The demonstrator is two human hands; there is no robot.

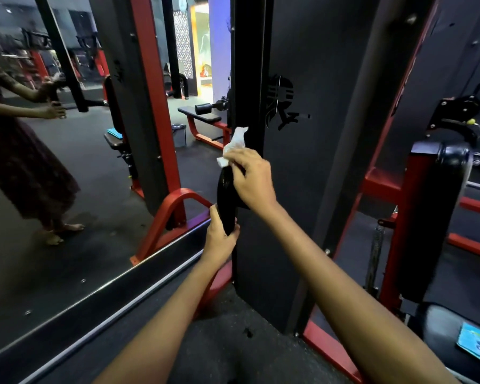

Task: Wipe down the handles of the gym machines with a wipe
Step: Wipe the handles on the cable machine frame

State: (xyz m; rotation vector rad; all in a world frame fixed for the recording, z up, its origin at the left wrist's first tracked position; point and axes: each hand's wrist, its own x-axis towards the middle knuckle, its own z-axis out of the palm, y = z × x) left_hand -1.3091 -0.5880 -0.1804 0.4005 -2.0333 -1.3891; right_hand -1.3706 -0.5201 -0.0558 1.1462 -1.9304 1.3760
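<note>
In a dim gym with dark rubber flooring (227, 328), beside a wall mirror (67, 162), the left hand (219, 236) grips the low end of a black padded handle (226, 195) while the right hand (251, 176) pinches a crumpled white wipe (234, 144) against its top, before a red-and-black machine frame (316, 134).

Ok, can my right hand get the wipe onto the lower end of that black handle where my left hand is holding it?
Probably not yet. The left hand grips the bottom of the black padded handle, covering that part. The right hand pinches the white crumpled wipe at the top; the middle stretch lies free.
</note>
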